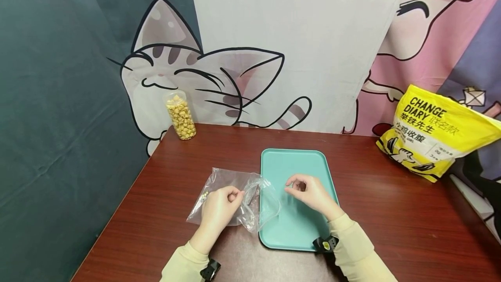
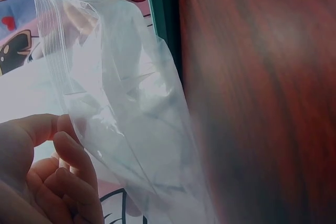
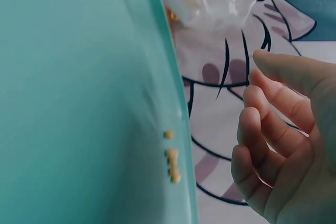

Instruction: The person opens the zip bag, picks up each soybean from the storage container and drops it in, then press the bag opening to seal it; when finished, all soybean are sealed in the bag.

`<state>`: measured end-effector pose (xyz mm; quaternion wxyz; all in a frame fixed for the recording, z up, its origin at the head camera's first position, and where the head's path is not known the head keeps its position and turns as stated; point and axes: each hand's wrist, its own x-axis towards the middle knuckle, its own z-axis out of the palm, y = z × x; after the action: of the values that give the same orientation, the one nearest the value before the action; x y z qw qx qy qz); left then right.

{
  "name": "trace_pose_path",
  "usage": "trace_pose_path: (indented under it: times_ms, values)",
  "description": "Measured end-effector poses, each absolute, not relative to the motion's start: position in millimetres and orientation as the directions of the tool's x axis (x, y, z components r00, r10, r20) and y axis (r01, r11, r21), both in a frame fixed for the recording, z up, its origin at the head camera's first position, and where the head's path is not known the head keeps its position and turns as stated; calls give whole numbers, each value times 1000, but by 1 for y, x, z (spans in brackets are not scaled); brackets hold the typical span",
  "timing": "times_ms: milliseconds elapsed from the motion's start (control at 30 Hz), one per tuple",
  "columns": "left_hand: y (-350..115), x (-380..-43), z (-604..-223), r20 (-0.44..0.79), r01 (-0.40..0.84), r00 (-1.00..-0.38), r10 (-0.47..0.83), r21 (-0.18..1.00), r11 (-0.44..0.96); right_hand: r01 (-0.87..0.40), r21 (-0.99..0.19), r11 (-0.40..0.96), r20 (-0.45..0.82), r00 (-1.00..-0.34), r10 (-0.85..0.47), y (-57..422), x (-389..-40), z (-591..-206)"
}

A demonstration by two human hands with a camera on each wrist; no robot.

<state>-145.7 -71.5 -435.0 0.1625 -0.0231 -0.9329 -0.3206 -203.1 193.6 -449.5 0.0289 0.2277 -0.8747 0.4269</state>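
My left hand [image 1: 220,206] pinches the edge of a clear zip bag [image 1: 250,219] between thumb and index finger, close to its mouth. The bag's mouth gapes toward the right and overlaps the left edge of a teal tray [image 1: 295,162]. A few small yellow bits [image 1: 205,195] show inside the bag at its far left. Above the tray, my right hand [image 1: 309,193] has loosely bent fingers with a gap between thumb and index finger, and nothing is in it. In the right wrist view, several small yellow pieces [image 3: 172,166] lie along the tray's edge.
A clear jar of popcorn [image 1: 182,119] stands at the back left corner of the brown table [image 1: 372,225]. At the back right leans a large yellow and white bag [image 1: 426,134]. A cloth printed with a cartoon cat [image 1: 172,64] hangs behind the table.
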Motion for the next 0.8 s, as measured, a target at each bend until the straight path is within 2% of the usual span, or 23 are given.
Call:
trace_pose_path:
  times_ms: [800]
  values:
    - [-78,-147,-437,316,145,-946,-68,605,783,-236,-681,693,94,-967,-237,230,-228,-473]
